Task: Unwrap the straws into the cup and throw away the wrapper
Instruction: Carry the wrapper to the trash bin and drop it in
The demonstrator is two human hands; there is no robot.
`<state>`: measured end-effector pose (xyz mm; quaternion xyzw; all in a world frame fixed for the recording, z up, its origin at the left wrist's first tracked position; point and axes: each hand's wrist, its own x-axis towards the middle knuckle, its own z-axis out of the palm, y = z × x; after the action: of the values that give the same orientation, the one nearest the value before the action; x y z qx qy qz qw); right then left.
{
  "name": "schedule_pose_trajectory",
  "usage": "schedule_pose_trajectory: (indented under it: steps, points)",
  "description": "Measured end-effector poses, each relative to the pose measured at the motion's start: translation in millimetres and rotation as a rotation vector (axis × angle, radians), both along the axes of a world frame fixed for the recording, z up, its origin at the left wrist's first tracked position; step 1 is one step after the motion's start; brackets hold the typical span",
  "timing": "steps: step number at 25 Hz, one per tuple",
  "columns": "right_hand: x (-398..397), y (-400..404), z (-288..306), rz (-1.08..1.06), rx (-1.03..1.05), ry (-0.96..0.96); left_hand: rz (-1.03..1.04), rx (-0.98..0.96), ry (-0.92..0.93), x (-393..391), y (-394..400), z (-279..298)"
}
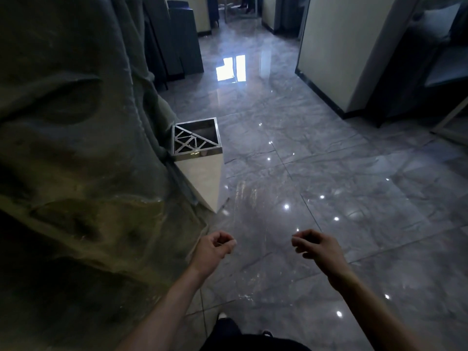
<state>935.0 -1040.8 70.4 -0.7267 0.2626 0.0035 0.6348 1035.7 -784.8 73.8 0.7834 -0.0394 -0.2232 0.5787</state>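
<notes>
- Left hand [212, 249] fingers [229, 243] pinched together, maybe on a thin wrapper; I cannot tell.
- Right hand [316, 245] fingers curled loosely, holding nothing.
- A wrapper is light, limp; pinch firmly until over the bin [196, 136].

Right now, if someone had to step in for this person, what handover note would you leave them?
Left hand: fingers loosely curled; what looks like a pale scrap at the fingertips, too small to be sure it is wrapper.
Right hand: fingers curled, nothing visible in it.
Both hands are out front over the glossy grey tiled floor.
The square steel bin, with a cut-out triangular grille over half its top, stands ahead and left against the rough rock-like wall.
Straws and cup: not in view, so the unwrapping cannot be confirmed.
Left: check the left hand for wrapper, drop it in the bin's open half.
</notes>
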Motion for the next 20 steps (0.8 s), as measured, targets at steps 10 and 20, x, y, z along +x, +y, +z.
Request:
schedule_pose_trajectory:
  steps: [10,20]
  points:
    - [144.0,-48.3,-12.8,-0.040,-0.032,0.030,-0.047,0.016,0.024,151.4,-47.6,-24.7]
    - [304.8,-70.7,3.0,-0.084,-0.051,0.048,-0.095,0.059,0.011,328.1,-76.9,-16.4]
